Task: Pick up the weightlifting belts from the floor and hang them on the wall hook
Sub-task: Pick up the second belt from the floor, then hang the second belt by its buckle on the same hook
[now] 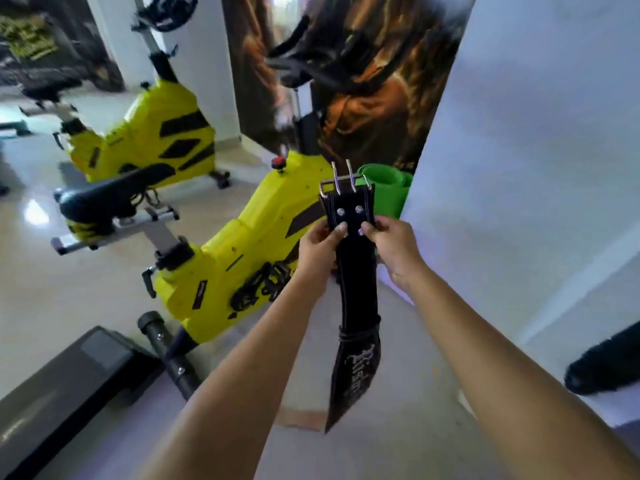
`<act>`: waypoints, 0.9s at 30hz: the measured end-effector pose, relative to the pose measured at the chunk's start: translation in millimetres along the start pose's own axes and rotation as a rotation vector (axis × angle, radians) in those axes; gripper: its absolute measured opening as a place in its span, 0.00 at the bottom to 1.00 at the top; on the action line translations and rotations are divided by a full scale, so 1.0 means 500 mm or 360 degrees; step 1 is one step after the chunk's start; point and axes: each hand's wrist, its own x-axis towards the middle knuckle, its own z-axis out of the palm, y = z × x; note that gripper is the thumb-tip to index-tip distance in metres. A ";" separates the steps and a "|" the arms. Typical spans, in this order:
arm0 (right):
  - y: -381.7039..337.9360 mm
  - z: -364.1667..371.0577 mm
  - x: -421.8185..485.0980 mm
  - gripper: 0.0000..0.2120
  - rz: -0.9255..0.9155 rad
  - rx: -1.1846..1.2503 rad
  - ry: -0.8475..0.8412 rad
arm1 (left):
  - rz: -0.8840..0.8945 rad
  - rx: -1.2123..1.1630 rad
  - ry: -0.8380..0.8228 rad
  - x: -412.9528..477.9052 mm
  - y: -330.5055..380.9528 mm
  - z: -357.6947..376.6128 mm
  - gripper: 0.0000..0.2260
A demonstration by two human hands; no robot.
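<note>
A black leather weightlifting belt (pixel 353 292) hangs upright in front of me, its metal two-prong buckle (pixel 344 183) at the top and its wide back panel with pale lettering dangling below. My left hand (pixel 318 245) grips the belt's left edge just under the buckle. My right hand (pixel 393 245) grips the right edge at the same height. No wall hook is in view.
Two yellow exercise bikes (pixel 239 258) (pixel 145 140) stand left of the belt. A green rolled mat (pixel 389 192) leans behind the buckle. A white wall (pixel 536 150) fills the right side. A dark machine base (pixel 69 386) lies lower left, and a black object (pixel 609 365) at right.
</note>
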 end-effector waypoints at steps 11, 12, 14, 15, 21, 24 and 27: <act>-0.241 -0.433 -0.091 0.07 -0.0392 0.0223 0.0557 | 0.0194 -0.0482 -0.0932 -0.067 0.207 0.492 0.06; -0.244 -0.475 -0.099 0.07 -0.0420 0.0251 0.0601 | 0.0213 -0.0494 -0.1008 -0.080 0.210 0.540 0.06; -0.256 -0.560 -0.114 0.05 -0.0479 0.0388 0.0695 | 0.0291 -0.0470 -0.1112 -0.104 0.215 0.633 0.06; -0.264 -0.603 -0.119 0.04 -0.0513 0.0446 0.0748 | 0.0338 -0.0445 -0.1148 -0.116 0.216 0.678 0.07; -0.324 -0.812 -0.113 0.05 -0.0674 0.0570 0.0938 | 0.0442 -0.0315 -0.1128 -0.140 0.177 0.875 0.11; -0.348 -0.884 -0.100 0.06 -0.0663 0.0613 0.1026 | 0.0456 -0.0296 -0.1172 -0.137 0.160 0.944 0.11; -0.368 -0.940 -0.080 0.11 -0.0721 0.0607 0.1223 | 0.0528 -0.0110 -0.1249 -0.126 0.136 0.996 0.07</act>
